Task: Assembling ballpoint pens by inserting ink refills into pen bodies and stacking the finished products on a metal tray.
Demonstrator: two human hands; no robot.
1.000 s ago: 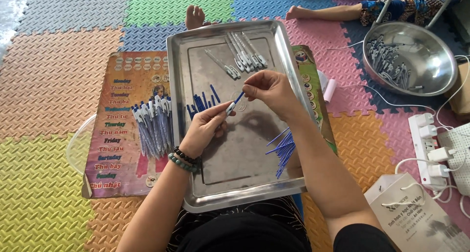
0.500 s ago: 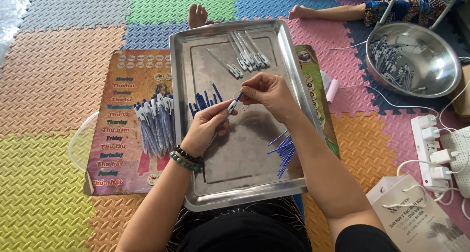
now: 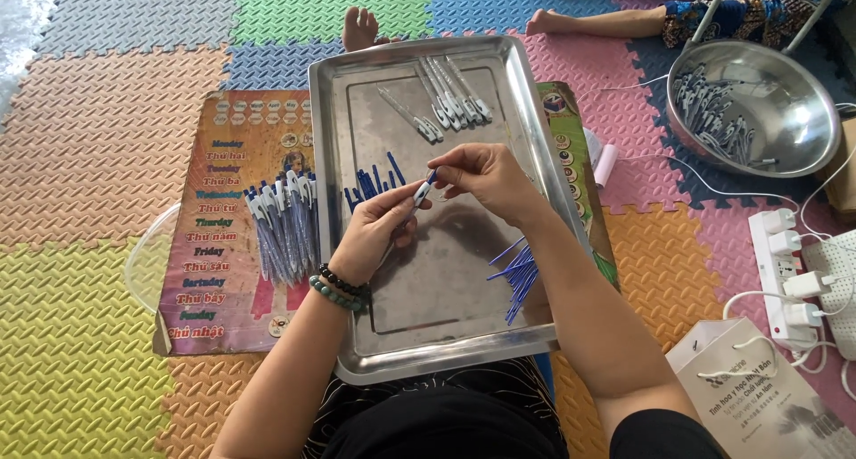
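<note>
My left hand [image 3: 379, 232] and right hand [image 3: 481, 178] both pinch one pen [image 3: 421, 194] above the tray [image 3: 535, 138]. Refills [image 3: 517, 276] lie just under my right wrist; a brush of the forearm could scatter them. Beyond the grip, clear barrels [image 3: 450, 94]. Left, finished pens [image 3: 285, 227].

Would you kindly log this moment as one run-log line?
left hand: holds pen | right hand: pinches pen tip | over steel tray | finished pens left of tray

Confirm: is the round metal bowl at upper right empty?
No. The metal bowl holds a heap of pen parts lying against its inner wall.
</note>
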